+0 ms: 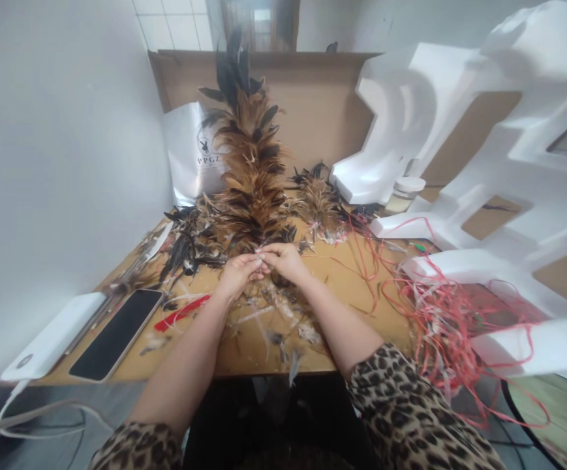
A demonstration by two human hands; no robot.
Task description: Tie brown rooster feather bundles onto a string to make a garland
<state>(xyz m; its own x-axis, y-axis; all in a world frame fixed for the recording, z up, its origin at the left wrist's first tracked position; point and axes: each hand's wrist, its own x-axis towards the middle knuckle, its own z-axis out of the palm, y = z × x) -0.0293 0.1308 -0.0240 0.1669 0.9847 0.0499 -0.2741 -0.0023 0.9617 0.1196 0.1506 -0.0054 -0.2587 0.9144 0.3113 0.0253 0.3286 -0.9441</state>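
A long plume of brown and black feathers (251, 163) stretches away from me, its dark tip at the far end. At its near end my left hand (241, 271) and my right hand (283, 261) meet, fingertips pinched together on the stem end. Exactly what lies between the fingertips is small and partly hidden. Loose dark feathers (188, 245) are heaped left of the plume. A smaller feather bunch (318, 196) lies to its right. Feather scraps and clear bits (283, 307) litter the table under my wrists.
On the left are a phone (117, 334), a white power bank (55, 336) with a cable, and a red strip (181, 313). A silver bag (185, 153) stands behind. Tangled pink string (449, 320), a lidded jar (405, 194) and large white foam pieces (522, 189) crowd the right.
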